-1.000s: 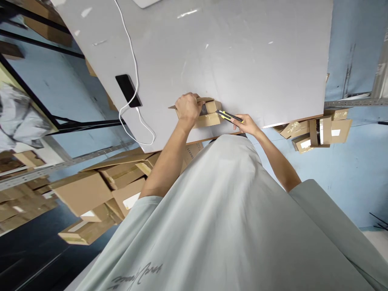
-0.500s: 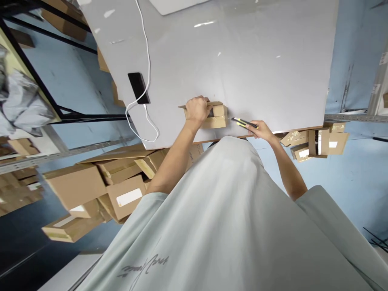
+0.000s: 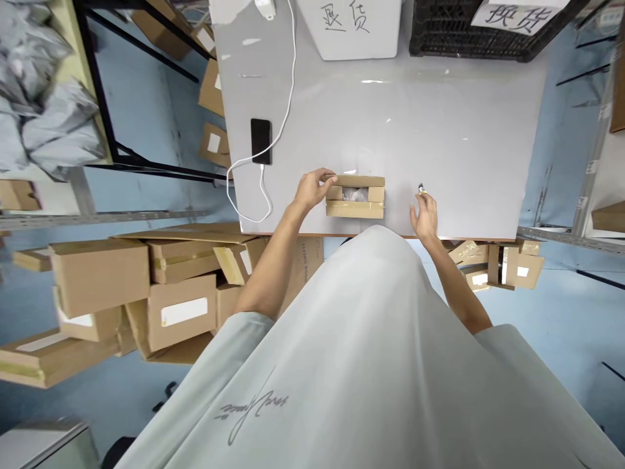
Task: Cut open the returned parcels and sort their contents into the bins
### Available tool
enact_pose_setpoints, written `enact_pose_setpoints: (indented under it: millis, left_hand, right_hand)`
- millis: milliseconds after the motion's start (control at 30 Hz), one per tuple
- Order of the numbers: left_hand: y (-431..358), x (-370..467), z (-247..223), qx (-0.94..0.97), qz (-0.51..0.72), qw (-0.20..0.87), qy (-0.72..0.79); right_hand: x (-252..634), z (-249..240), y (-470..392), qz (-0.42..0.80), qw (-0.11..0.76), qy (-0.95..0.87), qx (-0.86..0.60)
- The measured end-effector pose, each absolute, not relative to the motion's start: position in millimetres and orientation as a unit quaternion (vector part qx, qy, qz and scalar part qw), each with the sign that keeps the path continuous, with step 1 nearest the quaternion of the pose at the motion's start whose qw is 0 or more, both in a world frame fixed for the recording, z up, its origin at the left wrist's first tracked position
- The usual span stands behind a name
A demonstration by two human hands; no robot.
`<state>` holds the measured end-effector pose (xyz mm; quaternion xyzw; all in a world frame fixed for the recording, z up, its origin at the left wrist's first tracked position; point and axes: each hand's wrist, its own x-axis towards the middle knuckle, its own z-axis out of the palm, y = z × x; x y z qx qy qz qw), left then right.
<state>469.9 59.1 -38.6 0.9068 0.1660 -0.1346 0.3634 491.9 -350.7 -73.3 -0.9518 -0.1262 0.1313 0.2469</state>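
A small cardboard box (image 3: 355, 210) stands on the table near its front edge, flaps open, with something in clear or pale wrapping (image 3: 355, 194) showing inside. At its upper left corner my left hand (image 3: 312, 189) grips the flap, fingertips over the edge. To the right of the box, my right hand (image 3: 426, 218) is just above the tabletop and apart from the box. A utility knife (image 3: 422, 189) pokes out past its fingers; most of the knife is hidden by the hand.
On the grey table (image 3: 469, 163), a phone (image 3: 261, 140) lies left with a white cable (image 3: 291, 78). A white bin (image 3: 361, 39) and a black crate (image 3: 449, 32) stand at the back. Cardboard boxes (image 3: 180, 309) are piled below left, others (image 3: 508, 264) below right.
My right hand has moved away from the box to the right, with the knife now pointing away from me. The box flaps lie wider apart, and my left hand has drawn back to the corner.
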Motion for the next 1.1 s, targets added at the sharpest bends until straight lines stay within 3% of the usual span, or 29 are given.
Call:
enact_pose_setpoints:
  millis: [100, 233, 333, 500, 633, 767, 900, 1100]
  left_hand:
    - [64.3, 463.8, -63.3, 0.882, -0.123, 0.402, 0.212]
    - [55.6, 462.8, -90.0, 0.856, -0.102, 0.434, 0.263]
    - [52.0, 463.3, -104.7, 0.84, -0.076, 0.454, 0.288]
    - [50.7, 467.3, -123.7, 0.811, -0.046, 0.497, 0.305]
    - [41.9, 471.9, -118.7, 0.818, 0.0, 0.502, 0.281]
    - [29.8, 466.0, -89.6, 0.889, 0.059, 0.397, 0.221]
    - [11.0, 441.9, -64.4, 0.924, -0.005, 0.355, 0.142]
    - [-19.4, 408.5, -68.1, 0.911, -0.059, 0.368, 0.179]
  right_hand:
    - [496.1, -46.2, -315.1, 0.164, 0.275, -0.3, -0.899]
    - [502.5, -20.1, -268.1, 0.253, 0.147, -0.406, -0.866]
    - [500.1, -10.1, -253.4, 0.241, 0.064, -0.42, -0.873]
    - [485.0, -2.3, -270.1, 0.22, 0.005, -0.45, -0.865]
    - [480.0, 0.2, -282.2, 0.237, 0.021, -0.439, -0.866]
    - [482.2, -0.5, -265.6, 0.248, 0.021, -0.35, -0.903]
    - [487.1, -2.7, -236.1, 0.243, 0.015, -0.228, -0.943]
    - [490.0, -5.2, -200.8, 0.243, 0.018, -0.154, -0.957]
